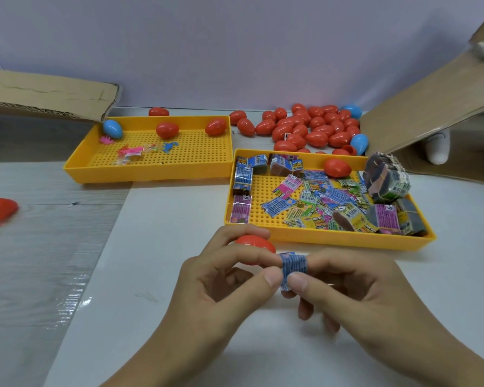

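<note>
Both hands meet low over the white worktop (162,219), wrists angled inward and palms half turned toward each other. The left hand (224,280) is curled; its thumb and forefinger nip the left edge of the blue leaflet (294,268). The right hand (347,286) does the same on the other edge, thumb pressed on the front, its lower fingers loosely bent beneath. So the leaflet sits right between the two thumb tips, bowed into a small curve of thin, glossy printed paper. Tucked behind the left forefinger, clamped by the upper fingers, is a smooth red egg (256,244) of shiny plastic. Just beyond the fingertips lies a yellow perforated tray (319,239) strewn with more printed leaflets, some loose and some in bundles. Well beyond that, a heap of red eggs (313,127).
</note>
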Action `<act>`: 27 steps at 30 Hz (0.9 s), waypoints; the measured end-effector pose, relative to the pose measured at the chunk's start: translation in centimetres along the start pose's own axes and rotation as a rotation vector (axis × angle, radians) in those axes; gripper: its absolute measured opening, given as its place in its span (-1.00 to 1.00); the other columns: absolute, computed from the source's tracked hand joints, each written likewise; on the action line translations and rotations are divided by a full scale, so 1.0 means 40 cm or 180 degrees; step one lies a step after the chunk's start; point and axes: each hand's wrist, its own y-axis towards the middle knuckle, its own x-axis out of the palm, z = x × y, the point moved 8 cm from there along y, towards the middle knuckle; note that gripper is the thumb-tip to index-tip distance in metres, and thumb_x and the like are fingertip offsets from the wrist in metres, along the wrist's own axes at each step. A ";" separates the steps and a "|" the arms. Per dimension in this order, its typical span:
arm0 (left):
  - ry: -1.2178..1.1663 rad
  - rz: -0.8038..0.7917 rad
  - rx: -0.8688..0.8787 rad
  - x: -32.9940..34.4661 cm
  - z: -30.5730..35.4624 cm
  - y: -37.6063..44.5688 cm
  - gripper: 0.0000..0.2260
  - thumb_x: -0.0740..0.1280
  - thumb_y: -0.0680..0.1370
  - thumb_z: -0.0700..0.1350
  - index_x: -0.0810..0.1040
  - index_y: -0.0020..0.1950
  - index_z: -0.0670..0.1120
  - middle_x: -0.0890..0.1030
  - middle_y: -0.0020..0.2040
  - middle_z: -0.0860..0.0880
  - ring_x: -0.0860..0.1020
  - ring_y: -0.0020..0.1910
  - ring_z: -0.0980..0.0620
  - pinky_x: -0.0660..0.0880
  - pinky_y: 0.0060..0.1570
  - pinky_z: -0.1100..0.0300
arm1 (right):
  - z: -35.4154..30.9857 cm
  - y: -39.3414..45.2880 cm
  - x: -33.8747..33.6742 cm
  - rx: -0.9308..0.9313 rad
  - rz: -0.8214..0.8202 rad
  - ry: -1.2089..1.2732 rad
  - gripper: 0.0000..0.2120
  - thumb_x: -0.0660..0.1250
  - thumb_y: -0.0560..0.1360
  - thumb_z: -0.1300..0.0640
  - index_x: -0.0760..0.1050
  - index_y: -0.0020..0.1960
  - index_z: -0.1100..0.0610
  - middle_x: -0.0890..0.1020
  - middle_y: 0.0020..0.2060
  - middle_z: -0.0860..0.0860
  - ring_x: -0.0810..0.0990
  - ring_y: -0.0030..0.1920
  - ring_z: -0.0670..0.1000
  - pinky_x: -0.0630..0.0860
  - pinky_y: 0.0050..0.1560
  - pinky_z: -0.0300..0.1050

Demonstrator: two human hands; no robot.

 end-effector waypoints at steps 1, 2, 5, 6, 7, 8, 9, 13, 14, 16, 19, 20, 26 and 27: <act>0.0007 -0.0033 -0.0012 0.002 0.000 0.000 -0.85 0.46 0.36 0.03 0.73 -0.16 0.00 0.60 0.15 0.05 0.64 -0.03 -0.07 0.57 -0.15 0.09 | -0.001 -0.001 -0.002 -0.0024 0.0037 -0.0054 -0.93 0.45 0.42 0.00 0.69 -0.12 -0.05 0.68 -0.32 0.06 0.65 -0.36 0.04 0.48 -0.51 -0.09; 0.0008 -0.0061 -0.0032 0.004 -0.001 0.000 -0.85 0.47 0.35 0.03 0.73 -0.16 0.00 0.60 0.15 0.05 0.64 0.00 -0.05 0.57 -0.11 0.08 | -0.004 -0.002 -0.004 -0.0066 0.0072 -0.0136 -0.92 0.46 0.41 0.00 0.69 -0.11 -0.06 0.67 -0.32 0.07 0.64 -0.36 0.07 0.48 -0.50 -0.01; 0.0008 -0.0089 -0.0095 0.006 -0.006 0.000 -0.83 0.49 0.33 0.04 0.74 -0.18 -0.02 0.61 0.14 0.05 0.64 0.04 -0.05 0.55 -0.07 0.12 | -0.032 -0.004 -0.007 -0.0469 0.0126 -0.0628 -0.85 0.43 0.42 -0.06 0.70 -0.08 -0.04 0.67 -0.28 0.00 0.63 -0.31 0.02 0.49 -0.48 0.01; 0.0003 -0.0078 -0.0098 0.005 -0.007 0.001 -0.84 0.50 0.32 0.03 0.74 -0.20 -0.02 0.62 0.13 0.05 0.65 0.02 -0.05 0.55 -0.09 0.13 | -0.043 -0.005 -0.006 -0.0603 0.0127 -0.0784 -0.83 0.41 0.43 -0.06 0.69 -0.08 -0.01 0.67 -0.26 -0.03 0.62 -0.28 0.01 0.49 -0.48 -0.03; -0.0011 -0.0061 -0.0086 0.005 -0.007 0.002 -0.86 0.50 0.32 0.02 0.74 -0.22 -0.02 0.62 0.12 0.05 0.65 0.00 -0.05 0.54 -0.12 0.15 | -0.049 -0.005 -0.005 -0.0694 0.0128 -0.0879 -0.83 0.41 0.44 -0.06 0.69 -0.07 0.00 0.67 -0.24 -0.05 0.62 -0.26 0.00 0.48 -0.49 -0.06; -0.0027 -0.0035 -0.0059 0.005 -0.006 0.002 -0.88 0.51 0.32 0.01 0.73 -0.24 -0.01 0.63 0.11 0.05 0.65 -0.02 -0.03 0.54 -0.15 0.18 | -0.054 -0.006 -0.005 -0.0760 0.0127 -0.0929 -0.83 0.41 0.44 -0.05 0.68 -0.07 0.01 0.67 -0.22 -0.06 0.63 -0.25 0.00 0.48 -0.49 -0.08; -0.0035 -0.0007 -0.0021 0.004 -0.005 0.003 -0.90 0.51 0.32 0.00 0.72 -0.26 -0.01 0.63 0.10 0.04 0.65 -0.03 0.00 0.52 -0.17 0.19 | -0.058 -0.006 -0.004 -0.0815 0.0128 -0.0959 -0.85 0.43 0.43 -0.04 0.68 -0.08 0.01 0.67 -0.20 -0.08 0.63 -0.25 -0.01 0.47 -0.49 -0.09; -0.0070 0.0088 0.0176 -0.002 0.007 0.002 -0.97 0.51 0.32 -0.04 0.69 -0.31 0.04 0.63 0.08 -0.01 0.64 0.02 0.04 0.50 -0.17 0.28 | -0.045 -0.004 -0.022 -0.0590 0.0400 -0.0647 -0.76 0.52 0.30 -0.06 0.57 -0.11 -0.04 0.62 -0.14 -0.06 0.65 -0.25 0.03 0.45 -0.52 -0.05; -0.0079 0.0107 0.0203 -0.003 0.009 0.002 -0.96 0.51 0.32 -0.05 0.68 -0.32 0.05 0.63 0.08 -0.02 0.64 0.01 0.05 0.49 -0.17 0.29 | -0.039 -0.003 -0.028 -0.0530 0.0456 -0.0505 -0.75 0.53 0.28 -0.05 0.54 -0.12 -0.03 0.60 -0.14 -0.04 0.64 -0.25 0.04 0.45 -0.52 -0.06; -0.0080 0.0130 0.0225 -0.005 0.010 0.001 -0.96 0.51 0.31 -0.06 0.67 -0.33 0.06 0.63 0.09 -0.02 0.64 -0.02 0.07 0.49 -0.18 0.30 | -0.042 -0.003 -0.028 -0.0601 0.0426 -0.0470 -0.81 0.52 0.31 0.01 0.54 -0.18 -0.01 0.57 -0.12 -0.02 0.61 -0.26 0.04 0.44 -0.49 -0.14; -0.0079 0.0134 0.0202 -0.006 0.006 0.002 -0.96 0.50 0.30 -0.06 0.67 -0.31 0.04 0.63 0.10 -0.01 0.64 -0.04 0.05 0.49 -0.17 0.28 | -0.045 -0.004 -0.017 -0.0599 0.0286 -0.0436 -0.93 0.50 0.33 0.04 0.63 -0.22 -0.02 0.56 -0.09 -0.04 0.60 -0.25 0.03 0.45 -0.46 -0.19; -0.0075 0.0131 0.0187 -0.006 0.004 0.003 -0.97 0.50 0.30 -0.05 0.68 -0.30 0.04 0.63 0.10 0.00 0.64 -0.04 0.03 0.50 -0.17 0.27 | -0.043 -0.006 -0.014 -0.0561 0.0242 -0.0394 -0.94 0.50 0.33 0.04 0.64 -0.21 -0.04 0.56 -0.08 -0.06 0.60 -0.24 0.03 0.45 -0.46 -0.18; 0.0093 -0.0049 0.0273 0.002 0.004 -0.001 -0.94 0.50 0.34 -0.07 0.69 -0.25 -0.03 0.61 0.13 0.00 0.64 0.02 -0.03 0.51 -0.12 0.25 | -0.028 0.001 -0.003 -0.0198 -0.0024 0.0094 -0.63 0.50 0.26 -0.31 0.71 -0.12 -0.04 0.55 -0.05 -0.13 0.53 -0.27 -0.10 0.43 -0.44 -0.23; 0.0139 -0.0103 0.0302 0.005 0.004 -0.003 -0.94 0.50 0.35 -0.07 0.69 -0.24 -0.03 0.61 0.14 0.00 0.63 0.06 -0.06 0.52 -0.11 0.23 | -0.027 0.002 -0.007 -0.0168 0.0004 0.0169 -0.61 0.51 0.25 -0.30 0.72 -0.13 -0.03 0.56 -0.06 -0.13 0.51 -0.29 -0.11 0.42 -0.44 -0.26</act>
